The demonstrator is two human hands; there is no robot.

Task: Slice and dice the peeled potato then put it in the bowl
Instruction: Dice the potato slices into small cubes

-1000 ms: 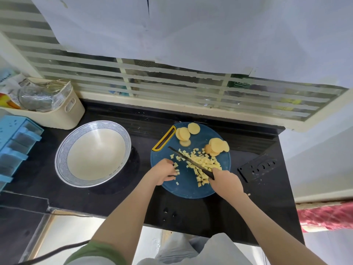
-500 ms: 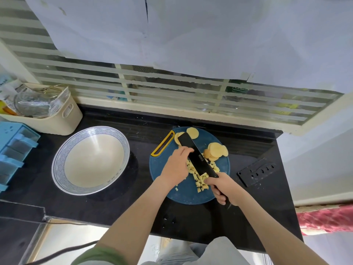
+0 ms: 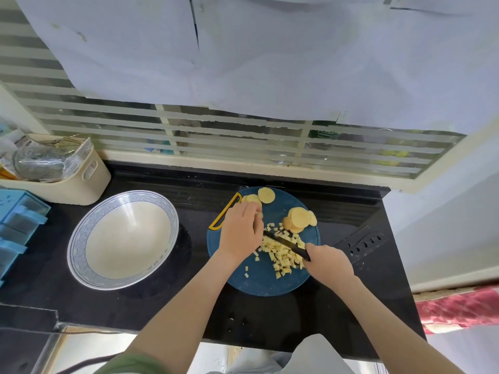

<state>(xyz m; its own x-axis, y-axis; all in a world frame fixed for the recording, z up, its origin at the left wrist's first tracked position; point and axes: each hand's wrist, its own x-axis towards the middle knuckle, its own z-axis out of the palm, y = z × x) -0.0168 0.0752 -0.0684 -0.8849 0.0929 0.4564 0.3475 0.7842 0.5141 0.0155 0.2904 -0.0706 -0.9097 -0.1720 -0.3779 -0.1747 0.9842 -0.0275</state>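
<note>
Diced potato [image 3: 283, 256] heaped mid cutting board [image 3: 256, 284], stacked slices [image 3: 298, 220] just beyond; bowl [image 3: 81, 238] sits left of the board. Right hand [image 3: 329, 263] grips knife [image 3: 283, 241], blade across the dice. Left hand [image 3: 240, 233] bends fingers over far-left slices [image 3: 266, 195]; grasp unclear.

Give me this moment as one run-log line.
step: dicing | right hand grips black knife across diced yellow potato | left hand at round potato slices, grip unclear | white blue-rimmed bowl empty
</note>
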